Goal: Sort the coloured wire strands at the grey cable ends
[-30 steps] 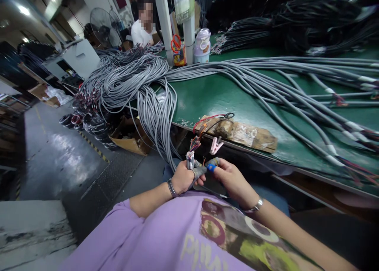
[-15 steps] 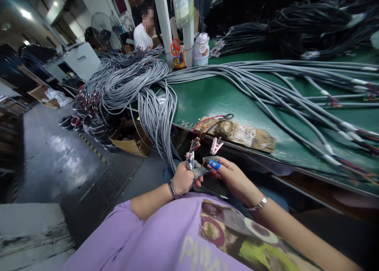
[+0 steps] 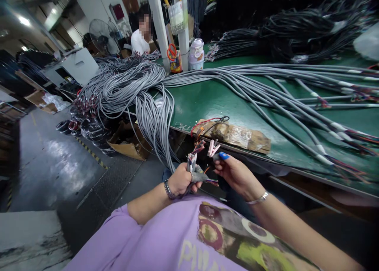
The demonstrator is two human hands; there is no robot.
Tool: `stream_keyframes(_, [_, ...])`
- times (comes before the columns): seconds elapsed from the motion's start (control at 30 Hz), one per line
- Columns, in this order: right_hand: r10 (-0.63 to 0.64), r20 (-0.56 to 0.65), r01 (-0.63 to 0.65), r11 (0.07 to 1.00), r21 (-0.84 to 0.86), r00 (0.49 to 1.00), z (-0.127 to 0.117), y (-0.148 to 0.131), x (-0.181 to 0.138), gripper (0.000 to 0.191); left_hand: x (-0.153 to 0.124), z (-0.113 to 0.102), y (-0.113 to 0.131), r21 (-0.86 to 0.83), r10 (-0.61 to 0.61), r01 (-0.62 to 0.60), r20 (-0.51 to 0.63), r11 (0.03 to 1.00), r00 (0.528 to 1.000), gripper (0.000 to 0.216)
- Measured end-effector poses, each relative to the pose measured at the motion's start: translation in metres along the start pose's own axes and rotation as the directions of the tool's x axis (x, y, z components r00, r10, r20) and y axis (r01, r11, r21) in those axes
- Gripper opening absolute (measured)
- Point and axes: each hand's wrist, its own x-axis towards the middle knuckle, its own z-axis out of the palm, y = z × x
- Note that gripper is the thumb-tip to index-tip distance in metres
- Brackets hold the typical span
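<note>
My left hand (image 3: 181, 180) is closed around several grey cables (image 3: 199, 177). Coloured wire ends (image 3: 199, 146) stick up above the fist, and more bare wires (image 3: 212, 182) point right from one cable. To the right, my right hand (image 3: 233, 174), with a blue cover on one fingertip, pinches a short grey piece of cable sheath (image 3: 217, 157), mostly hidden by the fingers. Just above these fingers is a pink clip (image 3: 213, 147) at the bench edge. Between the hands there is a gap.
Long grey cables (image 3: 266, 95) lie across the green bench (image 3: 201, 101), with a large coil (image 3: 133, 83) hanging over its left end. A taped wooden board (image 3: 242, 136) lies along the front edge. Behind stand a post (image 3: 158, 26) and a cup (image 3: 196, 55). Another person (image 3: 140, 42) sits farther back.
My right hand has moved right and slightly up, away from the left hand, with the sheath piece. Coloured wires now show bare at the cable's end. The left hand stays closed on the cables.
</note>
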Motion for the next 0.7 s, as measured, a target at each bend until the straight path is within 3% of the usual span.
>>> stream_keyframes(0.1, [0.051,0.134,-0.052,0.999,0.0,0.99,0.0,-0.008,0.004,0.039,0.005,0.0,0.007,-0.089,0.02,-0.021,-0.008,0.996,1.0,0.036])
stream_keyframes(0.2, [-0.014,0.226,0.031,0.997,-0.071,0.974,0.006,-0.013,0.007,0.046,0.012,0.003,0.011,-0.132,0.025,-0.024,0.002,0.991,1.0,0.035])
stream_keyframes(0.33, [-0.301,0.093,0.315,0.906,-0.283,0.949,0.014,-0.011,0.008,0.052,0.02,0.007,0.013,-0.16,0.046,-0.043,0.013,0.986,0.999,0.033])
stream_keyframes(0.4, [-0.369,0.066,0.37,0.87,-0.327,0.927,0.016,-0.009,0.009,0.053,0.022,0.008,0.013,-0.169,0.046,-0.043,0.014,0.985,0.999,0.032])
stream_keyframes(0.47, [-0.275,0.102,0.291,0.931,-0.22,0.956,0.019,-0.006,0.01,0.053,0.023,0.008,0.013,-0.181,0.04,-0.037,0.015,0.983,0.999,0.032])
stream_keyframes(0.57, [-0.058,0.156,0.058,0.998,0.007,0.986,0.022,-0.004,0.014,0.053,0.025,0.007,0.011,-0.199,0.03,-0.027,0.013,0.98,0.999,0.033])
stream_keyframes(0.7, [0.013,0.147,-0.032,0.992,0.125,0.989,0.026,-0.006,0.016,0.05,0.028,0.006,0.007,-0.188,0.011,-0.009,0.007,0.982,1.0,0.034])
